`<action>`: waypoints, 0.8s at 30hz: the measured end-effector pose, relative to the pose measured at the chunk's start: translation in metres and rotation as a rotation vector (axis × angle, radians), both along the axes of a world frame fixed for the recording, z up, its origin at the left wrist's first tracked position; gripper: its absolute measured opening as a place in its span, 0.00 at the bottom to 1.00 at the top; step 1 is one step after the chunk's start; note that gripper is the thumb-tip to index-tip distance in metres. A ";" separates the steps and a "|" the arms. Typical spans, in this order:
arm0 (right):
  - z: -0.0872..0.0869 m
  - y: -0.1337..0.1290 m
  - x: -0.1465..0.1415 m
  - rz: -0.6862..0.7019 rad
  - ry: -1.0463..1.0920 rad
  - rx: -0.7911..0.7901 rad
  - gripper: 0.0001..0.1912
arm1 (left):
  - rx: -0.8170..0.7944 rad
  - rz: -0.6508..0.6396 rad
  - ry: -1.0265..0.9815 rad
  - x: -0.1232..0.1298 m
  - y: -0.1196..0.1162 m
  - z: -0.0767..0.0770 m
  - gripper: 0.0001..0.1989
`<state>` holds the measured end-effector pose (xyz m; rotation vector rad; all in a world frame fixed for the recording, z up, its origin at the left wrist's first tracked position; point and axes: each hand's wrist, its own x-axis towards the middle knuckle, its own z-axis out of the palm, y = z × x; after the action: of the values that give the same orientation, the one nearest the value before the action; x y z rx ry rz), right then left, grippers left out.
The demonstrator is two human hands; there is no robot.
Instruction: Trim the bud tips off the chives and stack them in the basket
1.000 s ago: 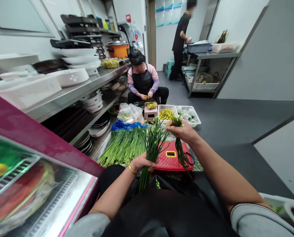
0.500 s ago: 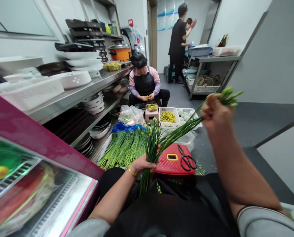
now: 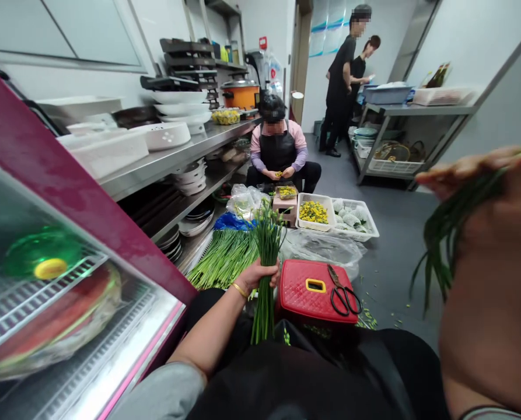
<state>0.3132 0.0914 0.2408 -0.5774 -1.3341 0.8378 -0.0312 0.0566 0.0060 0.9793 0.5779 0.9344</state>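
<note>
My left hand (image 3: 259, 276) is closed round an upright bunch of flowering chives (image 3: 268, 233), buds at the top and stems hanging below my fist. Close to the camera at the right edge, my blurred right hand (image 3: 490, 166) is raised with fingers bent over more green chive stems (image 3: 446, 233), whose ends droop below it; part of this hand is cut off by the frame. Beyond my left hand lies a large pile of chives (image 3: 225, 254). Black-handled scissors (image 3: 344, 291) rest on a red plastic stool (image 3: 301, 274) in front of me.
A co-worker (image 3: 278, 140) sits ahead handling yellow flowers, near a white basket of yellow flowers (image 3: 313, 211) and a basket of net-wrapped produce (image 3: 352, 219). Steel shelving (image 3: 190, 154) and a glass-fronted fridge (image 3: 111, 233) flank my left. Two people stand by a steel table (image 3: 439, 109).
My right hand has pulled its chive stems away from the left-hand bunch, up and right towards the camera. The view has turned left. Both standing people have changed posture.
</note>
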 end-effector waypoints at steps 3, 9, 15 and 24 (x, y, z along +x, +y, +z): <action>-0.040 0.008 -0.056 0.145 0.210 -0.218 0.23 | 0.051 -0.044 0.016 0.004 -0.006 0.009 0.20; -0.104 0.014 -0.114 0.296 0.147 -0.572 0.26 | 0.094 -0.110 0.039 0.017 -0.012 0.018 0.21; -0.126 0.011 -0.163 0.302 0.144 -0.593 0.22 | 0.114 -0.172 0.068 0.030 -0.018 0.021 0.21; -0.028 0.028 -0.070 -0.176 0.515 -0.085 0.13 | 0.097 -0.212 0.212 0.010 -0.017 0.022 0.22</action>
<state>0.2431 0.1194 0.2127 -0.4931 -0.7712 0.8303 -0.0214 0.0401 0.0278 1.2120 0.5964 0.6792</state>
